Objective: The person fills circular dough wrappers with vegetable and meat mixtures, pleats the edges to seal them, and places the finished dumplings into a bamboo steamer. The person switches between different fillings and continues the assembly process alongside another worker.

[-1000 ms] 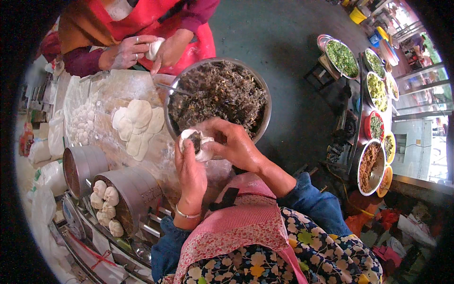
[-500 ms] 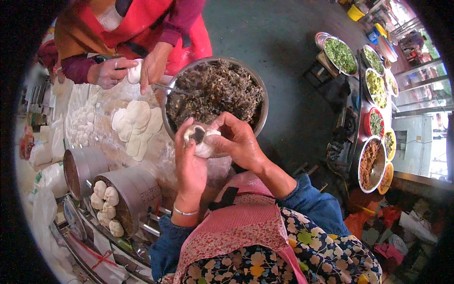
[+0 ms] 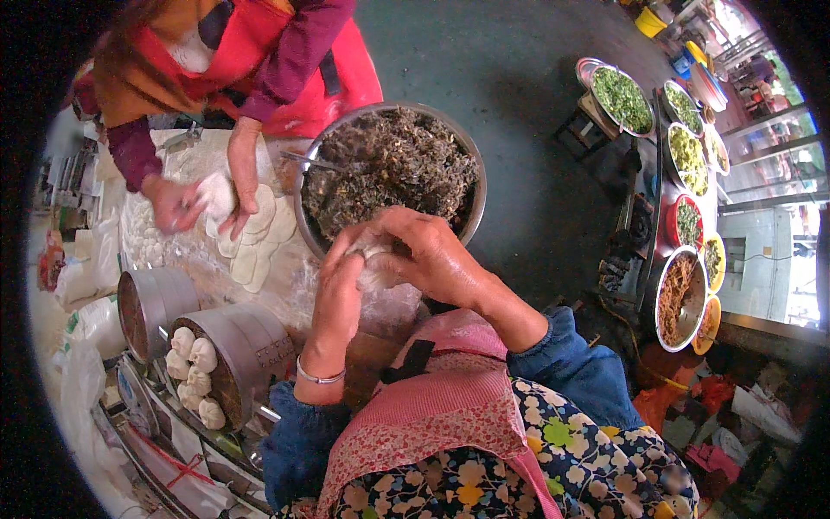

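Both hands, left hand (image 3: 339,290) and right hand (image 3: 430,255), pinch a white dumpling (image 3: 373,259) beside the filling bowl (image 3: 391,169).

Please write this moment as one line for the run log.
left hand: holds dumpling | right hand: pinches it | behind: bowl of dark filling | left: steamer with dumplings

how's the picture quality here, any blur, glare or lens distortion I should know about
Head view: strong fisheye, black corners, and the steamer stack and side dishes bend along the rim. Soft, even daylight, no hard shadows. Both hands, left and right, pinching the dough bun, look sharp; mild glare on the filling bowl's rim.
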Demonstrator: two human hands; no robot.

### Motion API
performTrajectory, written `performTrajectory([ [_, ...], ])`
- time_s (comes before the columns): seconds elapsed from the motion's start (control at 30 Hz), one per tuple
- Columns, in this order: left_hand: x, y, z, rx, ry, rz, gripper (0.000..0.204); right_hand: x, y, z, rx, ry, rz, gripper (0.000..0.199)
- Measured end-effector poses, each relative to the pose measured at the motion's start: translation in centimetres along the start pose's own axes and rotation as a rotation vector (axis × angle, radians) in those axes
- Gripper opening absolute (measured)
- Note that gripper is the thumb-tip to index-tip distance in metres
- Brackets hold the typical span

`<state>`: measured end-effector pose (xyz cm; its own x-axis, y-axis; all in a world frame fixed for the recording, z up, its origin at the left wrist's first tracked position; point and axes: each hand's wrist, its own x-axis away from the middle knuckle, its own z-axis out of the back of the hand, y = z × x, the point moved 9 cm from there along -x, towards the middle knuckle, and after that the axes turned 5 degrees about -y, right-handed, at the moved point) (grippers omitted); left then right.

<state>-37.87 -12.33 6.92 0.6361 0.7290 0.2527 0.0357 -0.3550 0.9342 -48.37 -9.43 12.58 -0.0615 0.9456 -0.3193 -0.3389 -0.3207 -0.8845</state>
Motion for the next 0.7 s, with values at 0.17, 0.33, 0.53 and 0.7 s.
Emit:
performTrajectory([
  [0.17, 0.4, -0.2, -1.0, 0.398, 0.045, -0.211, 0.058, 2.1, 3.3, 0.0, -0.379, 0.137, -0.285, 0.024],
  [0.33, 0.4, -2.0, -0.1, 0.335, 0.21, -0.203, 0.065, 0.9, 0.7, 0.3, -0.116, 0.086, -0.106, 0.026],
  [0.53, 0.3, -2.4, 0.3, 0.158, 0.172, -0.074, 0.07, 0.4, -0.8, 0.6, -0.058, -0.052, -0.048, 0.027],
  [0.7, -0.8, -2.7, 0.9, 0.229, 0.165, -0.026, 0.076, -0.3, -0.5, 0.9, 0.049, -0.079, 0.027, 0.027],
])
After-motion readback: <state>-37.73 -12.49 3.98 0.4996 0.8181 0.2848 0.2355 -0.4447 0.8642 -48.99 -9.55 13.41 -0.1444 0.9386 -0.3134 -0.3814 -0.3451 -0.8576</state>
